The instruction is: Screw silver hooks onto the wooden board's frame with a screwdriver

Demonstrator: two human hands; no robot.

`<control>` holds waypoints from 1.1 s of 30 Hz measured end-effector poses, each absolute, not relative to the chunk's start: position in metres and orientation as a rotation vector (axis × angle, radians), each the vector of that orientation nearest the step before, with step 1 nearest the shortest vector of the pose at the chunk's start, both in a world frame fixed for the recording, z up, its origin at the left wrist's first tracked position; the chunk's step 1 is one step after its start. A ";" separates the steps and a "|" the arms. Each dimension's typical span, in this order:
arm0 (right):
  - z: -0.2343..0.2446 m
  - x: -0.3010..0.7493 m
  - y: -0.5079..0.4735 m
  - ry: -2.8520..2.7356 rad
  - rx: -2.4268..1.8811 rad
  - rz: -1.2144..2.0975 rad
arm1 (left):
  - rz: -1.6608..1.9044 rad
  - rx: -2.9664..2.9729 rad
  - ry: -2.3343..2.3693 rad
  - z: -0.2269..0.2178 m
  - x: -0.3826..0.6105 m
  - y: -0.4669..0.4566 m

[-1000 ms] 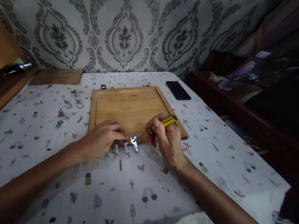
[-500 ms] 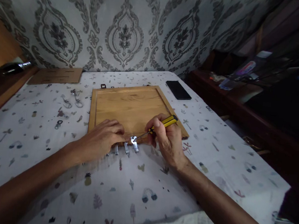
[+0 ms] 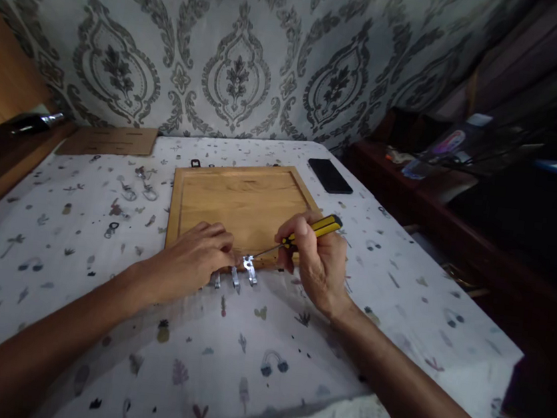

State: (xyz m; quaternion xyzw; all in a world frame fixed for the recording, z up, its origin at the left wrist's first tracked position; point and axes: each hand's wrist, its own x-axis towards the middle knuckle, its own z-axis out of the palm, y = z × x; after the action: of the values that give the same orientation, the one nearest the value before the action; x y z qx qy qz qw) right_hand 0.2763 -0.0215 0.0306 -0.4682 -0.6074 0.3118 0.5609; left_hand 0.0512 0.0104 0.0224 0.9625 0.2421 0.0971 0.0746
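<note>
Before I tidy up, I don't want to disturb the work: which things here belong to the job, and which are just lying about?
In the job:
yellow-and-black screwdriver in the right hand
wooden panel
shiny fittings at its near edge

Apparently lying about:
black smartphone
cardboard sheet
plastic bottle

"What's lying on our cloth-covered table (image 3: 227, 351)?"

"Our board (image 3: 234, 197), under the grip of our right hand (image 3: 317, 260); a phone (image 3: 330, 177) beyond; metal pieces (image 3: 142, 174) well left; cardboard (image 3: 110, 141) farther left."
</note>
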 end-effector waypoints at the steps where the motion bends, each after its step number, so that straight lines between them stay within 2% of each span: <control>1: 0.033 0.276 -0.020 -1.426 -1.100 0.726 | 0.291 2.882 0.726 0.023 0.051 0.011; 33: 0.040 0.269 -0.011 -1.593 -1.192 0.813 | 0.228 2.869 0.741 0.028 0.054 0.009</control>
State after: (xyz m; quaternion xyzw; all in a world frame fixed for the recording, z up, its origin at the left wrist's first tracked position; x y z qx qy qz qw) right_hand 0.2695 -0.0105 0.0397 -0.4877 -0.6517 0.3326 0.4762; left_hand 0.0537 0.0093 0.0281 0.9619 0.2484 0.0764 0.0845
